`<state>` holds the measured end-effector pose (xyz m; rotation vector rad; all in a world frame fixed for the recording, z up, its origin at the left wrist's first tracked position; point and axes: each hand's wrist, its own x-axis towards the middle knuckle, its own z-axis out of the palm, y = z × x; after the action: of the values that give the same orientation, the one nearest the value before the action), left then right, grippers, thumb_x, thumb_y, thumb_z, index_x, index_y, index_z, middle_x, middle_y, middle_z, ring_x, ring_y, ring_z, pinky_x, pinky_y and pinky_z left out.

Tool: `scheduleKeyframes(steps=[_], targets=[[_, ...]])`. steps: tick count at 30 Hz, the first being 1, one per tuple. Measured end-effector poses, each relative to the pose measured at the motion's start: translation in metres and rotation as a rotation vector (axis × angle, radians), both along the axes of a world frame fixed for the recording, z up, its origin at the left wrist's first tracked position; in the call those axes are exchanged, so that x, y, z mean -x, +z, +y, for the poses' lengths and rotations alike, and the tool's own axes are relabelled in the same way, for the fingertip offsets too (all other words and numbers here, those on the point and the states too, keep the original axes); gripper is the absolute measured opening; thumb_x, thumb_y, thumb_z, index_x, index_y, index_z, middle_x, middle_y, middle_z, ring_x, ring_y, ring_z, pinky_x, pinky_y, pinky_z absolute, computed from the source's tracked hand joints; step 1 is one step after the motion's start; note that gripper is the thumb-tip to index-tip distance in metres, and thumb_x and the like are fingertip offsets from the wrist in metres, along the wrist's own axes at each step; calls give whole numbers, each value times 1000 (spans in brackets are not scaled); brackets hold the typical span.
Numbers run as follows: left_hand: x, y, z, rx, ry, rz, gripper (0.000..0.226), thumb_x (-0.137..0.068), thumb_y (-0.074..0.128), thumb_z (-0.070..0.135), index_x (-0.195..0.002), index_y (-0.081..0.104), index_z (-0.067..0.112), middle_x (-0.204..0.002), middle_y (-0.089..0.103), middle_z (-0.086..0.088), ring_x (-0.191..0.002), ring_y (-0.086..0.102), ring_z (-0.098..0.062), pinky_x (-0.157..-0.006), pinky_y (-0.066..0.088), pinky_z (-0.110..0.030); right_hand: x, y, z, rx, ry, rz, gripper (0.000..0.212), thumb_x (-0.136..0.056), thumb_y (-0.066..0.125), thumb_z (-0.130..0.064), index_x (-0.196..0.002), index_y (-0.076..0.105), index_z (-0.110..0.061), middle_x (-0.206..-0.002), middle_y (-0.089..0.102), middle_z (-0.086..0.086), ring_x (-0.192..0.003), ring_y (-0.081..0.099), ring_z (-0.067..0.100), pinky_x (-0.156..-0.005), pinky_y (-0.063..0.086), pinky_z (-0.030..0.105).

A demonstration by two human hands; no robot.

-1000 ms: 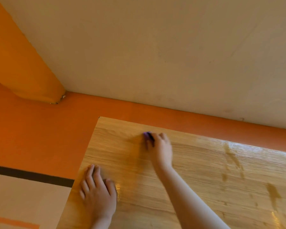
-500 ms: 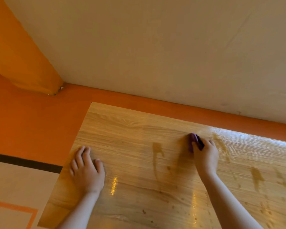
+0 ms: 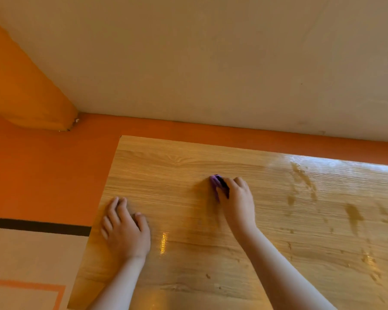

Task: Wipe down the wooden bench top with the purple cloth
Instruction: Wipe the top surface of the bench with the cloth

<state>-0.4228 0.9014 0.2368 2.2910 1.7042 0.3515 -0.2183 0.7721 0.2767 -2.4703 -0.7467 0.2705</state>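
**Head view: our right hand presses the purple cloth on the bench top**

Head camera looks down on our two bare hands over the wooden bench top. Our right hand is curled around the purple cloth, fingers closed on it and pressing it against the wood toward the far middle of the surface; only a small bunched edge of the cloth shows past our fingers. Our left hand lies flat near the bench's left edge, palm down, fingers spread and holding nothing. To the right of the cloth, well apart from it, we see wet streaks and spots glistening on the wood. Beyond the far edge runs an orange band, with a pale wall above it.
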Motion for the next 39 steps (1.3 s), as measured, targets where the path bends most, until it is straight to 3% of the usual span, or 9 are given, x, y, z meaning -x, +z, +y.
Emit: scheduleKeyframes(steps=[4, 7, 9, 14, 17, 23, 30, 36, 39], targets=[[-1, 2, -1, 28, -11, 3, 53, -84, 34, 30, -127, 49, 2, -142, 41, -16, -124, 37, -38, -100, 27, -50, -41, 1, -76, 15, -382, -1, 25, -90, 59, -19, -115, 63, -13, -94, 54, 2, -87, 53, 23, -70, 41, 31], [-1, 3, 0, 54, -29, -7, 54, -84, 34, 29, -128, 48, 1, -142, 41, -19, -125, 36, -39, -100, 25, -51, -39, 3, -97, 71, -546, 1, 28, -91, 58, -19, -117, 62, -8, -99, 56, 8, -88, 55, 26, -71, 44, 33], [-1, 3, 0, 70, -44, -8, 54, -84, 35, 28, -128, 48, 0, -143, 40, -20, -124, 36, -40, -100, 26, -51, -21, 6, -78, 62, -555, 11, 28, -91, 57, -20, -116, 62, -8, -100, 56, 9, -89, 55, 26, -71, 44, 33], [1, 2, 1, 90, -62, -7, 52, -83, 38, 26, -128, 47, 1, -142, 41, -19, -118, 40, -39, -95, 26, -47, 63, 7, 23, 16, -173, 49, 29, -95, 50, -30, -121, 59, -19, -105, 55, 2, -102, 49, 20, -74, 45, 31], [0, 2, 1, 81, -72, -15, 51, -83, 37, 25, -127, 46, 2, -141, 42, -19, -114, 42, -39, -92, 26, -46, 96, 3, 53, 63, -78, 46, 30, -96, 46, -36, -119, 58, -21, -106, 53, 0, -103, 47, 17, -69, 44, 28], [0, -2, 1, 93, -75, -12, 52, -82, 38, 27, -128, 45, 1, -143, 38, -19, -116, 37, -36, -94, 22, -45, 60, 3, -12, -52, -305, 31, 25, -92, 56, -33, -106, 65, -14, -92, 56, 1, -89, 54, 20, -67, 41, 28], [1, -2, 1, 106, -73, 6, 54, -84, 36, 29, -130, 43, 2, -145, 35, -18, -120, 36, -37, -98, 25, -48, 29, 2, -102, 52, -662, 12, 28, -88, 61, -15, -116, 63, -10, -100, 58, 7, -92, 56, 26, -79, 42, 31], [3, -1, 1, 98, -92, 14, 54, -86, 35, 31, -131, 41, 1, -146, 34, -18, -124, 34, -41, -101, 25, -53, 97, 0, -9, -13, -321, 44, 25, -94, 54, -29, -114, 63, -17, -100, 56, 3, -97, 51, 19, -72, 43, 27], [4, -1, 1, 86, -105, 13, 54, -85, 37, 29, -131, 42, 1, -146, 34, -19, -125, 34, -40, -102, 25, -52, 124, -3, 19, 42, -164, 48, 26, -95, 50, -27, -117, 60, -18, -104, 53, 1, -102, 48, 17, -66, 44, 27]])
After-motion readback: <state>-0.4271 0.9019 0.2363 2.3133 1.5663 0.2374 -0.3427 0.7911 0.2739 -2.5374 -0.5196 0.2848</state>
